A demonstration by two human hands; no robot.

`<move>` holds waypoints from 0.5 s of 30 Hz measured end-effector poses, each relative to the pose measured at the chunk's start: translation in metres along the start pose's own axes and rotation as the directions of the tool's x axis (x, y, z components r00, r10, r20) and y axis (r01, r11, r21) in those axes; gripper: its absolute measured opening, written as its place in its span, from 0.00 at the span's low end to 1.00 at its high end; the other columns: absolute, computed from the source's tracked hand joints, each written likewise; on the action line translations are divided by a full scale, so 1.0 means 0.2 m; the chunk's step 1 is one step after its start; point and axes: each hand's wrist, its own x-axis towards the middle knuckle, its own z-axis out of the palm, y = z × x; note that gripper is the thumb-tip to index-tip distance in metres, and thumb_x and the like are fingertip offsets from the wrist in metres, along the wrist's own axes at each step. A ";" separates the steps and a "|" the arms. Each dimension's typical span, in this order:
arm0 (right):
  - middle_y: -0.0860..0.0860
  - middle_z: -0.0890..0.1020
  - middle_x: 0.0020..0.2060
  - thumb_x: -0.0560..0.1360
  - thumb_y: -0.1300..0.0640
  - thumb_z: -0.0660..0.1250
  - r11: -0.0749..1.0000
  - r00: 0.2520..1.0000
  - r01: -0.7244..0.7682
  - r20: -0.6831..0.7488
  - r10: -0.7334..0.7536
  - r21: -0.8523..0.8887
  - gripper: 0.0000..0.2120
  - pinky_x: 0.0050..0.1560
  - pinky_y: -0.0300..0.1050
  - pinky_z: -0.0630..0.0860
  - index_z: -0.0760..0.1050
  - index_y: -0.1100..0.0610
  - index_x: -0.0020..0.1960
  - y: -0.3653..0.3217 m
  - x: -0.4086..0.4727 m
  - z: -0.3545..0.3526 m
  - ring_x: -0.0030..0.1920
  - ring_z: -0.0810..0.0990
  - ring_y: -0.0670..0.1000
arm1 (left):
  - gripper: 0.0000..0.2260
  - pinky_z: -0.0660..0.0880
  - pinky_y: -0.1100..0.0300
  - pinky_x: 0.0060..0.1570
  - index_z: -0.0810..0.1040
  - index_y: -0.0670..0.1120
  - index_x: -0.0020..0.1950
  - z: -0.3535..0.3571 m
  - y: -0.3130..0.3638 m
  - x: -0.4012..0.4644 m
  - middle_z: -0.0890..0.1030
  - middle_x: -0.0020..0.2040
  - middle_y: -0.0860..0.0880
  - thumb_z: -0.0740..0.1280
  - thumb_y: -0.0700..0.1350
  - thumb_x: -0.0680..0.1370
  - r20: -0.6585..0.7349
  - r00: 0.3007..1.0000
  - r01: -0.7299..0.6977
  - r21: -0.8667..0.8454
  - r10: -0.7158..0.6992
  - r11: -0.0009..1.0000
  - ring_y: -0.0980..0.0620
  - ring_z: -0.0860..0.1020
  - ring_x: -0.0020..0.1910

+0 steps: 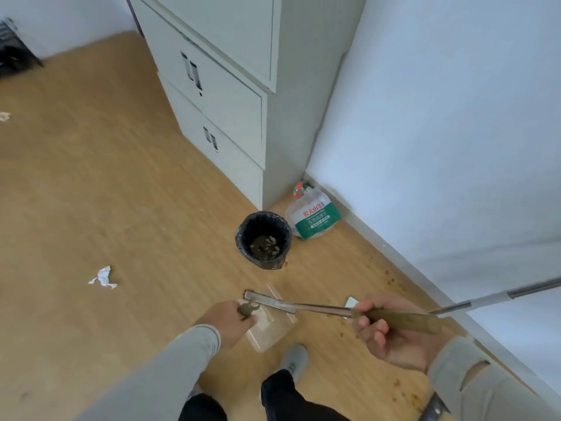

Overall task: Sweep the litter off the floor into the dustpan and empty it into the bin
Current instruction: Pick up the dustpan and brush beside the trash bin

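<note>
- Head view: the left hand (226, 319) is closed round a brown handle top (247, 309) above a clear dustpan (270, 325) low over the wood floor (91, 192).
- The right hand (391, 332) grips a brown-sleeved metal broom pole (400, 319) running left to right.
- The black-lined bin (263, 240) stands just beyond, by the grey cabinet (230, 95).
- Crumpled paper (103, 278) lies to the left, well apart from the dustpan.
</note>
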 end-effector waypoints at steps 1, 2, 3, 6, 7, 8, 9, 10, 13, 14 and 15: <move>0.55 0.74 0.31 0.76 0.63 0.67 0.998 1.000 -0.013 -0.014 0.012 -0.057 0.06 0.20 0.43 0.80 0.71 0.61 0.42 0.03 0.02 0.07 0.19 0.75 0.49 | 0.15 0.76 0.56 0.42 0.79 0.52 0.50 -0.03 -0.09 -0.04 0.82 0.44 0.51 0.66 0.63 0.78 -0.007 1.000 0.018 0.002 -0.018 1.000 0.51 0.80 0.41; 0.55 0.74 0.31 0.76 0.63 0.67 0.993 0.999 -0.022 -0.036 0.018 -0.114 0.06 0.20 0.43 0.79 0.71 0.61 0.42 0.07 0.04 0.15 0.19 0.75 0.49 | 0.15 0.76 0.57 0.42 0.78 0.52 0.49 -0.06 -0.19 -0.07 0.82 0.43 0.52 0.65 0.63 0.78 -0.017 0.999 0.037 -0.003 -0.037 0.999 0.51 0.80 0.41; 0.55 0.73 0.31 0.77 0.63 0.66 0.985 0.998 -0.029 -0.059 0.019 -0.172 0.06 0.19 0.42 0.79 0.71 0.61 0.42 0.10 0.07 0.25 0.19 0.74 0.48 | 0.15 0.76 0.57 0.42 0.78 0.52 0.48 -0.08 -0.30 -0.11 0.82 0.43 0.52 0.65 0.64 0.78 -0.025 0.998 0.057 -0.012 -0.057 0.998 0.51 0.80 0.41; 0.54 0.73 0.30 0.75 0.63 0.68 0.945 0.996 -0.051 -0.087 0.024 -0.323 0.08 0.20 0.41 0.78 0.73 0.62 0.38 0.23 0.21 0.56 0.20 0.74 0.47 | 0.16 0.78 0.57 0.42 0.78 0.53 0.49 -0.19 -0.61 -0.20 0.83 0.43 0.52 0.65 0.65 0.77 -0.050 0.993 0.101 -0.064 -0.104 0.993 0.51 0.82 0.41; 0.53 0.73 0.29 0.73 0.63 0.69 0.932 0.996 -0.058 -0.084 0.030 -0.359 0.07 0.20 0.40 0.78 0.73 0.62 0.37 0.27 0.25 0.67 0.20 0.74 0.47 | 0.16 0.78 0.57 0.42 0.78 0.54 0.49 -0.23 -0.73 -0.23 0.83 0.42 0.52 0.65 0.65 0.77 -0.059 0.991 0.114 -0.082 -0.119 0.990 0.51 0.82 0.40; 0.53 0.73 0.29 0.71 0.63 0.70 0.917 0.996 -0.063 -0.083 0.033 -0.393 0.07 0.20 0.40 0.78 0.74 0.63 0.37 0.32 0.30 0.79 0.20 0.75 0.46 | 0.15 0.78 0.57 0.42 0.78 0.54 0.49 -0.27 -0.84 -0.26 0.83 0.42 0.52 0.65 0.65 0.77 -0.072 0.989 0.123 -0.102 -0.131 0.987 0.51 0.82 0.40; 0.53 0.73 0.29 0.71 0.63 0.69 0.899 0.996 -0.058 -0.088 0.022 -0.433 0.07 0.20 0.40 0.78 0.74 0.62 0.37 0.36 0.35 0.91 0.20 0.75 0.46 | 0.15 0.78 0.57 0.43 0.78 0.54 0.48 -0.31 -0.96 -0.30 0.83 0.42 0.53 0.65 0.64 0.77 -0.088 0.985 0.135 -0.120 -0.146 0.984 0.51 0.82 0.40; 0.53 0.74 0.30 0.73 0.63 0.68 0.880 0.995 -0.044 -0.096 -0.002 -0.473 0.07 0.21 0.40 0.78 0.73 0.62 0.38 0.41 0.40 1.03 0.21 0.75 0.46 | 0.14 0.79 0.57 0.43 0.78 0.54 0.49 -0.35 -1.08 -0.33 0.83 0.42 0.53 0.64 0.64 0.78 -0.110 0.981 0.146 -0.138 -0.162 0.980 0.52 0.82 0.40; 0.54 0.76 0.32 0.76 0.62 0.66 0.796 0.993 -0.021 -0.103 -0.052 -0.605 0.05 0.22 0.40 0.77 0.72 0.60 0.43 0.56 0.56 1.38 0.23 0.74 0.46 | 0.16 0.81 0.57 0.46 0.77 0.55 0.51 -0.47 -1.42 -0.43 0.82 0.44 0.56 0.62 0.65 0.78 -0.159 0.964 0.183 -0.186 -0.214 0.965 0.54 0.82 0.42; 0.54 0.76 0.32 0.77 0.62 0.66 0.748 0.993 -0.031 -0.102 -0.050 -0.663 0.04 0.23 0.41 0.77 0.71 0.60 0.45 0.62 0.61 1.49 0.23 0.74 0.46 | 0.16 0.81 0.57 0.46 0.77 0.55 0.52 -0.50 -1.52 -0.47 0.82 0.45 0.56 0.61 0.65 0.78 -0.176 0.957 0.195 -0.207 -0.232 0.959 0.54 0.82 0.42; 0.55 0.77 0.32 0.77 0.62 0.66 0.685 0.993 -0.043 -0.106 -0.051 -0.728 0.04 0.25 0.41 0.77 0.71 0.60 0.46 0.69 0.66 1.60 0.24 0.73 0.47 | 0.16 0.80 0.58 0.45 0.77 0.55 0.53 -0.54 -1.62 -0.52 0.82 0.45 0.56 0.61 0.65 0.79 -0.194 0.948 0.206 -0.227 -0.252 0.952 0.54 0.81 0.42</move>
